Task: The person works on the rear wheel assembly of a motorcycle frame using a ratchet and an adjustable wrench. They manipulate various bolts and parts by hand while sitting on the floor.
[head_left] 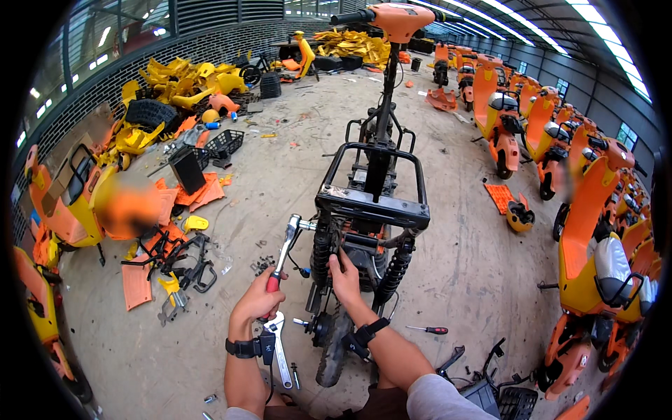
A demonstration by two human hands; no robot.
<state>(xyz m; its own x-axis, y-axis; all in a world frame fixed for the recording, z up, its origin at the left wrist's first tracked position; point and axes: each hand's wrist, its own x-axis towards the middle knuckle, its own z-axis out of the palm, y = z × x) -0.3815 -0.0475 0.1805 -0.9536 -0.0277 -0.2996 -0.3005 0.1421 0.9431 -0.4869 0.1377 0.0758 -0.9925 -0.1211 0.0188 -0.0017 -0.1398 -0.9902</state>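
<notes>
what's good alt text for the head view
A person's left hand grips a red-handled ratchet at the shock absorber of a partly stripped scooter, the right hand beside it. An adjustable wrench lies on the floor; yellow panels are piled at left, orange scooters stand at right.

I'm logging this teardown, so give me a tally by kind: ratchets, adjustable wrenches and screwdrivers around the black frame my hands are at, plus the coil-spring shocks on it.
Ratchet: 1
Adjustable wrench: 1
Screwdriver: 1
Coil-spring shocks: 2
Total: 5
</notes>
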